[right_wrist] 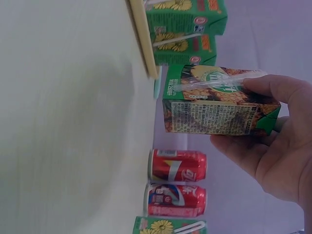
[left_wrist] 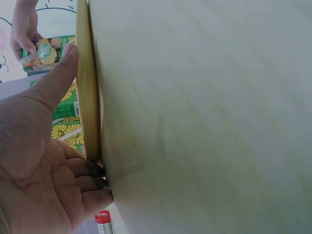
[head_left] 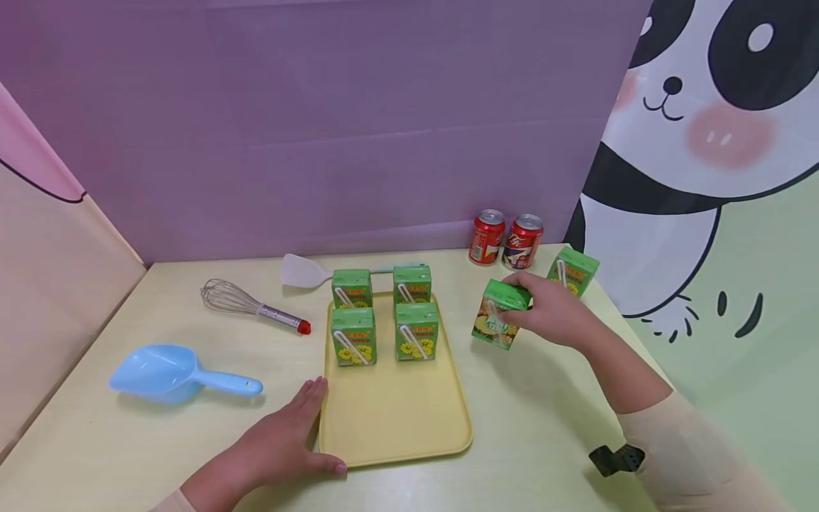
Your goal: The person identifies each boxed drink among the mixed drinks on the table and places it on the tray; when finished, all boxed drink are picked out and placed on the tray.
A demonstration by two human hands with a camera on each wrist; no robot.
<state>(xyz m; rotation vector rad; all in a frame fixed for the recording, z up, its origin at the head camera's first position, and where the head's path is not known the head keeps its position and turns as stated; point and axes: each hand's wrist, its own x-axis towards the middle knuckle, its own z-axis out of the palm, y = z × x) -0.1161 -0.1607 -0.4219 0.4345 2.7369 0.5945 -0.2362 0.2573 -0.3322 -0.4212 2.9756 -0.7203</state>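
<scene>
My right hand (head_left: 553, 313) pinches a green and brown drink carton (head_left: 498, 316) near its top, thumb on one side and fingers on the other. In the right wrist view the carton (right_wrist: 217, 100), with a straw stuck on its face, hangs tilted above the table. At the left edge of the yellow tray (head_left: 397, 419), my left hand (head_left: 281, 441) rests with fingers extended and thumb at the near corner. On the tray's far half stand several green cartons (head_left: 354, 338) with yellow daisies, set in two columns. Another daisy carton (head_left: 574, 269) stands behind my right hand.
Two red cans (head_left: 488, 238) stand at the back right by the purple wall cloth. Behind the tray lies a white spatula (head_left: 306, 272), partly hidden by cartons. A whisk (head_left: 252, 302) and a blue scoop (head_left: 166, 373) lie to the left on the table.
</scene>
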